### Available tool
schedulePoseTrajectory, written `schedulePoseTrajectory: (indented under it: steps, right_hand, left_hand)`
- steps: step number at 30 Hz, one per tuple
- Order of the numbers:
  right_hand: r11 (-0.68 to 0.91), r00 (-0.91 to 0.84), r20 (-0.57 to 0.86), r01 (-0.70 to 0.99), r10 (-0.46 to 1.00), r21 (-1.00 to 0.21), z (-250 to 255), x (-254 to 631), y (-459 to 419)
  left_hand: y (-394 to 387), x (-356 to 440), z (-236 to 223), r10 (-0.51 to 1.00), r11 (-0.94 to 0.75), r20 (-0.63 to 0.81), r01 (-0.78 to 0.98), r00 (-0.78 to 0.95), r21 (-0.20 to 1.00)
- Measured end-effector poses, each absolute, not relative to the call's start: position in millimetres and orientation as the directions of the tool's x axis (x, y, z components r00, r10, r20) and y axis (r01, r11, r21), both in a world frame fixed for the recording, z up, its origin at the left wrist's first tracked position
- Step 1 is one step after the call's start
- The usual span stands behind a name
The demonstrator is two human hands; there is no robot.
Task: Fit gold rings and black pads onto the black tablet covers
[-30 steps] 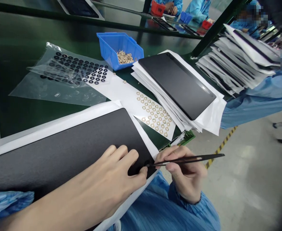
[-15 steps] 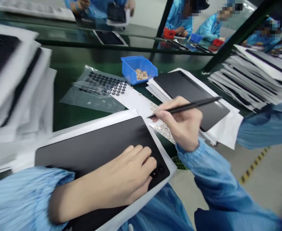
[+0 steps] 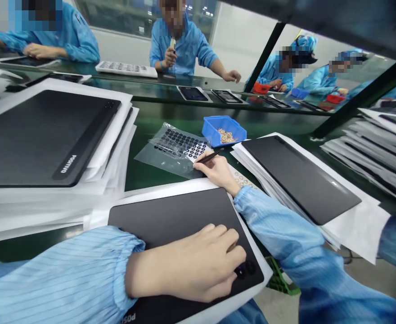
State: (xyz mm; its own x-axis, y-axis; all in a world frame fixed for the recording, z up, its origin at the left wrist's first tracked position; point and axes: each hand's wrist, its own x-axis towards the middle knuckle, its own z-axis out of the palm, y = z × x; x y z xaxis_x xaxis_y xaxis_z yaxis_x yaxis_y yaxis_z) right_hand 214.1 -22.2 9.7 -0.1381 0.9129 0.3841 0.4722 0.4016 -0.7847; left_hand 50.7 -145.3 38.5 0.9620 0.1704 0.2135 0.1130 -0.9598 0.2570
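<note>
Reaching farther ahead of the left hand [image 3: 201, 261], the right hand [image 3: 215, 169] is gripping tweezers [image 3: 209, 157] near the ring sheet [image 3: 179, 140]; the left, gripping nothing visible, should be steadying the panel [image 3: 171, 216] beneath.

Behind the tablet [image 3: 171, 216] lies a sticker sheet [image 3: 196, 150], with a stack [image 3: 106, 198] left and a bin [image 3: 212, 131] right.

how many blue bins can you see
2: one blue bin holding small tan pieces, just beyond the right hand; a farther blue bin in the background at upper right. Others may be hidden.
</note>
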Motion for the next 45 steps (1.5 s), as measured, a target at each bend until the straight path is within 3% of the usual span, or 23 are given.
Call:
schedulePoseTrajectory:
  steps: [4, 10, 16, 18, 22, 28, 35, 42, 45]
  right_hand:
    - [0.364, -0.066, 0.387, 0.515, 0.92, -0.776, 29, 231, -24]
    - [0.26, -0.275, 0.104, 0.626, 0.956, -0.735, 49, 258, -26]
    - [0.135, -0.458, -0.315, 0.717, 0.831, -0.684, 63, 269, -34]
    - [0.104, -0.432, -0.367, 0.751, 0.824, -0.652, 64, 271, -36]
    - [0.157, -0.448, -0.334, 0.76, 0.829, -0.63, 62, 274, -34]
    - [0.265, -0.538, -0.151, 0.616, 0.829, -0.742, 66, 273, -36]
    - [0.115, -0.475, -0.082, 0.37, 0.876, -0.922, 64, 266, -43]
    - [0.31, -0.466, 0.021, 0.555, 0.885, -0.772, 57, 272, -28]
    - [0.339, -0.482, 0.062, 0.513, 0.874, -0.789, 62, 273, -31]
  left_hand:
    - [-129, 42, 39, 0.284, -0.935, 0.186, 0.229, 0.94, 0.27]
    - [-78, 25, 30, 0.711, -0.704, 0.236, 0.665, 0.663, 0.251]
    - [-64, 22, 27, 0.724, -0.689, 0.182, 0.683, 0.665, 0.242]
    - [-66, 23, 28, 0.728, -0.685, 0.177, 0.685, 0.663, 0.248]
    - [-68, 25, 32, 0.73, -0.682, 0.182, 0.684, 0.659, 0.259]
    - [-74, 25, 38, 0.729, -0.684, 0.236, 0.668, 0.642, 0.293]
    - [-83, 23, 48, 0.754, -0.656, 0.172, 0.707, 0.634, 0.266]
    - [-85, 27, 47, 0.732, -0.681, 0.159, 0.719, 0.663, 0.136]
    - [-85, 27, 47, 0.726, -0.682, 0.207, 0.725, 0.656, 0.096]
